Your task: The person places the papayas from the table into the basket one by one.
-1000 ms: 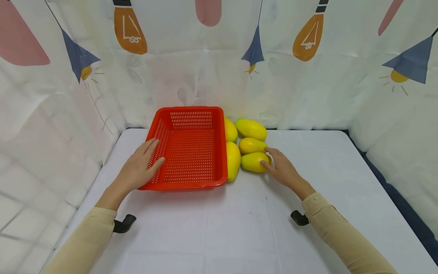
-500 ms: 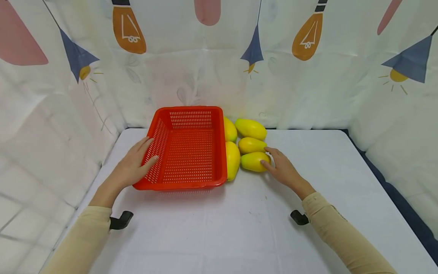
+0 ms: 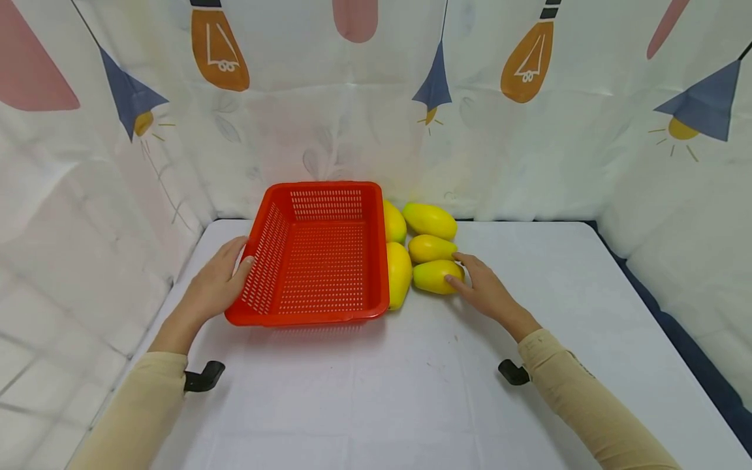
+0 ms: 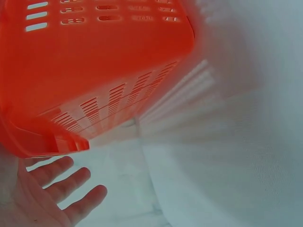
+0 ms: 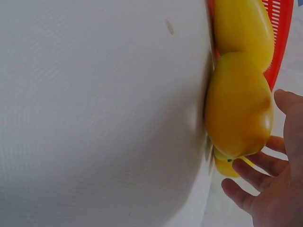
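A red plastic basket (image 3: 329, 261) with slotted walls stands left of centre on the table, nothing inside it. At its left rim is my left hand (image 3: 214, 281), thumb by the edge; whether it touches cannot be told. The left wrist view shows that hand's fingers (image 4: 71, 184) spread and nearly straight beside the basket wall. Several yellow mangoes lie against the basket's right side. My right hand (image 3: 482, 287) is at the outer end of the nearest mango (image 3: 437, 277), its thumb and fingers apart around that end. A smaller mango (image 3: 432, 249) lies just behind.
Two mangoes, one nearer (image 3: 399, 275) and one farther (image 3: 394, 223), are partly hidden by the basket's right wall. Another mango (image 3: 431, 220) lies at the back. A white cloth covers the table (image 3: 376, 398); a printed curtain (image 3: 376, 117) hangs close behind it.
My left hand has shifted left, from over the basket's left rim to its outer side. The right hand, basket and mangoes stay in place.
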Action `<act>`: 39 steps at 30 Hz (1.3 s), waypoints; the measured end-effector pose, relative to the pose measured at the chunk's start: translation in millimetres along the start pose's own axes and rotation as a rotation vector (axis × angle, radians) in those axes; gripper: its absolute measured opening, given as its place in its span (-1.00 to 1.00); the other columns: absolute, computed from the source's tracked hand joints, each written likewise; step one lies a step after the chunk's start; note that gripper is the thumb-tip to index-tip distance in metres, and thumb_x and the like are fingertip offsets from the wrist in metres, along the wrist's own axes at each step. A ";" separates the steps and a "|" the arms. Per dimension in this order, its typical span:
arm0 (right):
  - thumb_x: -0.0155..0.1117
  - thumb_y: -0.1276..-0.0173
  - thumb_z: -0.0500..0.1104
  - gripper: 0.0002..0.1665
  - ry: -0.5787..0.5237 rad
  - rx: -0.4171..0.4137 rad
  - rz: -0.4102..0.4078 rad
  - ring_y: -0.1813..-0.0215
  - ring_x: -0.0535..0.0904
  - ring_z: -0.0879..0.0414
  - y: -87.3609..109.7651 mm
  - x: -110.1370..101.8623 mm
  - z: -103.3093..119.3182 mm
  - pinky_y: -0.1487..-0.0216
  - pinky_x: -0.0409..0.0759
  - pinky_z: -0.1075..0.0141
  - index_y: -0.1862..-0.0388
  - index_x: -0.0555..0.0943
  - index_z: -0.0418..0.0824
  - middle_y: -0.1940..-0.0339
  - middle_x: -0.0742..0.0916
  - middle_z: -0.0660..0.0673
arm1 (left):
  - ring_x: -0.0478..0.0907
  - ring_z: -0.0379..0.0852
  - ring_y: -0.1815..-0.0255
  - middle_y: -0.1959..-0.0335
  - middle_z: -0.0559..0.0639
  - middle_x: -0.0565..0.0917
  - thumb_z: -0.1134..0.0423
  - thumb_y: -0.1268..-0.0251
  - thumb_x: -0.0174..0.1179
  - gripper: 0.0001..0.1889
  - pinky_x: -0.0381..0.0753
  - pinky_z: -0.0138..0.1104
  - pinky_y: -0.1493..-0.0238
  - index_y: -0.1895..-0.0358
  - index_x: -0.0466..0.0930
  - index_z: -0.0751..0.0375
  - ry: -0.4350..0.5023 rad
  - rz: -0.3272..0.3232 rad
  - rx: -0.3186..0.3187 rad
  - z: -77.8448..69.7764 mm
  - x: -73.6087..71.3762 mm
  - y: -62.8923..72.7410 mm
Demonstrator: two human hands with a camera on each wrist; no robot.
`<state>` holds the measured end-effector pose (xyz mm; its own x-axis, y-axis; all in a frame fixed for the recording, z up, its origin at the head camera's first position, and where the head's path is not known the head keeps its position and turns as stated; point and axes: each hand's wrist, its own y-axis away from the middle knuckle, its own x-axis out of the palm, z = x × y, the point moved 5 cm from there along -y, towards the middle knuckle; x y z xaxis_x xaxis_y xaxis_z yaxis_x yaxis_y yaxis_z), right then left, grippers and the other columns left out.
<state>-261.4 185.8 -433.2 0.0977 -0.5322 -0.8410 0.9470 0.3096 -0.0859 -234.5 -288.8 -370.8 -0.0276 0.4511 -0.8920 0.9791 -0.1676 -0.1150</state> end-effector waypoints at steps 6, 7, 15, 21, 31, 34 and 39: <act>0.08 -0.42 0.23 -0.17 -0.015 0.005 0.002 -0.48 0.25 -0.17 -0.1 0.7 1.2 -0.46 0.19 -0.09 -0.47 0.18 -0.21 -0.44 0.38 -0.25 | 0.26 0.38 -0.33 -0.44 0.39 0.18 -0.09 -0.53 -0.28 -0.32 0.29 0.30 -0.21 -0.49 0.00 0.33 0.000 0.010 -0.076 5.5 -0.3 -0.3; 0.07 -0.42 0.24 -0.16 -0.013 0.007 0.005 -0.48 0.25 -0.17 -0.4 1.3 1.0 -0.46 0.19 -0.09 -0.47 0.18 -0.22 -0.45 0.37 -0.25 | 0.28 0.38 -0.31 -0.43 0.40 0.19 -0.10 -0.53 -0.28 -0.32 0.32 0.30 -0.19 -0.49 0.00 0.34 0.006 0.017 -0.089 6.7 0.2 -0.4; 0.05 -0.34 0.39 -0.05 -0.011 0.052 0.024 -0.51 0.20 -0.15 -1.1 3.0 -1.3 -0.48 0.17 -0.09 -0.49 0.16 -0.15 -0.48 0.34 -0.20 | 0.37 0.39 -0.24 -0.35 0.44 0.30 -0.13 -0.54 -0.36 -0.32 0.42 0.24 -0.12 -0.48 0.05 0.31 0.198 0.072 -0.171 15.6 5.3 -0.4; 0.03 -0.32 0.42 -0.02 -0.028 0.061 0.039 -0.52 0.19 -0.15 -0.5 5.1 -2.5 -0.48 0.17 -0.09 -0.50 0.14 -0.15 -0.49 0.32 -0.21 | 0.38 0.35 -0.20 -0.30 0.45 0.36 -0.11 -0.55 -0.37 -0.34 0.35 0.22 -0.18 -0.44 0.13 0.36 0.287 0.063 -0.216 24.3 9.7 -1.4; 0.07 -0.33 0.38 -0.04 -0.063 0.083 0.053 -0.52 0.18 -0.18 2.6 10.1 -5.4 -0.48 0.14 -0.11 -0.50 0.16 -0.16 -0.49 0.32 -0.24 | 0.43 -0.26 0.02 -0.07 0.06 0.52 -0.10 -0.54 -0.26 -0.40 0.52 -0.38 0.08 -0.36 0.25 0.32 0.515 0.104 -0.273 39.4 18.9 -0.4; 0.06 -0.33 0.39 -0.04 -0.067 0.081 0.054 -0.52 0.18 -0.17 1.5 12.3 -7.1 -0.49 0.14 -0.09 -0.49 0.16 -0.16 -0.50 0.32 -0.22 | 0.43 -0.45 0.08 0.05 -0.25 0.51 -0.11 -0.53 -0.21 -0.40 0.53 -0.54 0.12 -0.36 0.23 0.30 0.619 0.119 -0.269 46.9 22.4 0.2; 0.09 -0.33 0.37 -0.05 -0.067 0.072 0.034 -0.52 0.19 -0.16 -0.6 11.3 -7.5 -0.48 0.15 -0.09 -0.49 0.17 -0.17 -0.49 0.33 -0.22 | 0.46 -0.45 0.05 0.07 -0.37 0.51 -0.11 -0.50 -0.13 -0.44 0.55 -0.59 0.09 -0.32 0.25 0.24 0.770 0.123 -0.239 53.0 25.6 -1.9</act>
<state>-263.2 185.5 -446.7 0.1486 -0.5749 -0.8047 0.9621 0.2723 -0.0169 -247.7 -323.4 -416.6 0.1445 0.9322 -0.3320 0.9850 -0.1034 0.1383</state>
